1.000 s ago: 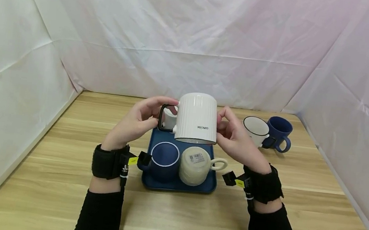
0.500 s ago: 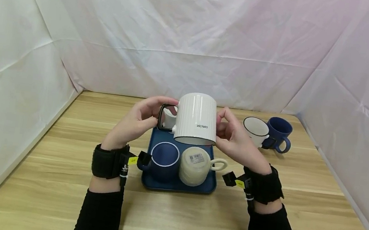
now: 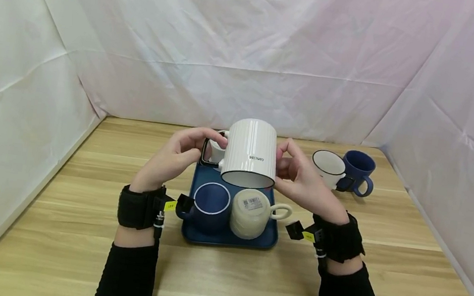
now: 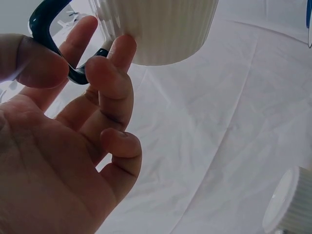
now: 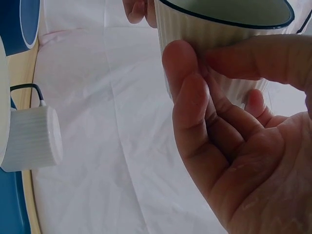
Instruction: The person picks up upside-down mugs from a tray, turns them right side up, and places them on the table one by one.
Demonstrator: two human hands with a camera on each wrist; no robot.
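Observation:
A white ribbed mug (image 3: 251, 153) with a dark rim and black handle (image 3: 206, 151) is held upside down above the blue tray (image 3: 225, 236), tilted so its dark mouth shows. My left hand (image 3: 174, 160) pinches the black handle (image 4: 48, 34) between thumb and fingers. My right hand (image 3: 300, 176) grips the mug's ribbed wall (image 5: 214, 58) with thumb and fingers. On the tray stand an upside-down dark blue mug (image 3: 210, 207) and an upside-down cream mug (image 3: 253, 213). Another white ribbed mug (image 5: 31, 139) sits behind, mostly hidden in the head view.
A white mug with a dark rim (image 3: 329, 167) and a blue mug (image 3: 359, 171) stand upright at the back right of the wooden table (image 3: 74, 226). White cloth walls (image 3: 27, 65) close in the left, back and right sides.
The held mug has tipped, its mouth swinging toward me so the dark inside rim shows. Both hands keep their hold and have hardly moved.

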